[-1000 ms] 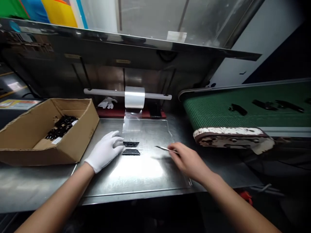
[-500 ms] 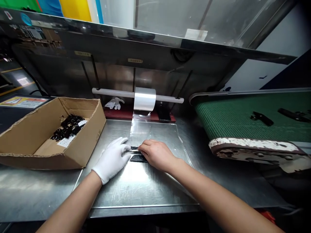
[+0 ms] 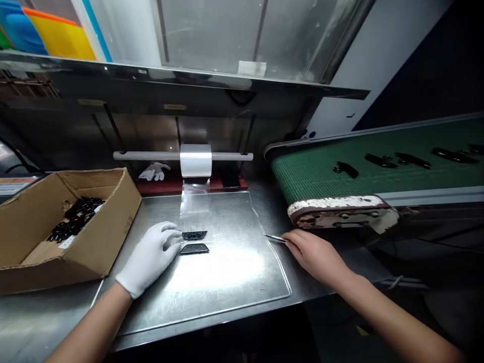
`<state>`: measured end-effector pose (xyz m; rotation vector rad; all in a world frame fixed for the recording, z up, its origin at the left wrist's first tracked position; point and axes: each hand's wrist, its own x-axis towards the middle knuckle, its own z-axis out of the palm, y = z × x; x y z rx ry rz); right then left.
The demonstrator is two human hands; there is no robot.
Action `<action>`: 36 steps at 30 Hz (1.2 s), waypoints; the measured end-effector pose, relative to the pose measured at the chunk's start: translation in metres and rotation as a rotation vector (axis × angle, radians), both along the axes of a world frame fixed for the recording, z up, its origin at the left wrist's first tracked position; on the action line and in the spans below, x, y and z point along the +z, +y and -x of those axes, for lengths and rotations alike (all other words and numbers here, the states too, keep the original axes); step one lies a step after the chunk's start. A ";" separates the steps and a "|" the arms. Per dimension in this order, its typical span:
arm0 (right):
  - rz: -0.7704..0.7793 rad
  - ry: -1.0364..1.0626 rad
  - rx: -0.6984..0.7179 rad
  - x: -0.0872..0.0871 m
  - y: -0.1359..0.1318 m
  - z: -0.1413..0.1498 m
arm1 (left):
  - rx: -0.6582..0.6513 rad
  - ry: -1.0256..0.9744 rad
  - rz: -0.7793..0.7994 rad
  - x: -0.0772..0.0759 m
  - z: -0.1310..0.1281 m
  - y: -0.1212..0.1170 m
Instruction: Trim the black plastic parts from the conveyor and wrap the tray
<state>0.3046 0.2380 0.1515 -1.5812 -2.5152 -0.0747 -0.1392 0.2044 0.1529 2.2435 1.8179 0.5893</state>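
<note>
My left hand (image 3: 153, 254), in a white glove, rests on the metal worktop (image 3: 227, 297). Its fingers are apart, with the tips at the left end of a flat black piece (image 3: 195, 235). Just below that lies a second black piece (image 3: 194, 248), similar in shape, near the thumb. Bare and closed, my right hand (image 3: 315, 254) is over the right side of the worktop. It grips a thin, pointed metal blade (image 3: 275, 238) that sticks out to the left; the handle is hidden in the fingers. A strip of clear film (image 3: 194, 201) hangs behind the pieces.
A cardboard box (image 3: 113, 227) with small black parts stands at left. The film roll (image 3: 195, 160) sits on a white rod at the back, between a white glove (image 3: 154, 171) and a dark phone-like object (image 3: 230, 179). On the right, a green conveyor belt (image 3: 302, 181) carries several black parts.
My right hand has moved right, away from the black pieces, with the blade in it. My left hand stays beside the pieces. The view has turned right, showing more parts on the belt.
</note>
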 end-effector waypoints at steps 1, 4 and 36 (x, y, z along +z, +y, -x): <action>-0.024 0.020 -0.059 -0.008 -0.006 -0.014 | -0.032 0.025 -0.011 0.003 -0.004 -0.001; -0.078 0.081 -0.178 -0.023 -0.014 -0.036 | -0.168 0.135 -0.012 0.010 -0.021 -0.005; 0.270 0.332 0.208 -0.006 0.019 0.177 | -0.104 -0.144 -0.399 -0.012 -0.017 -0.098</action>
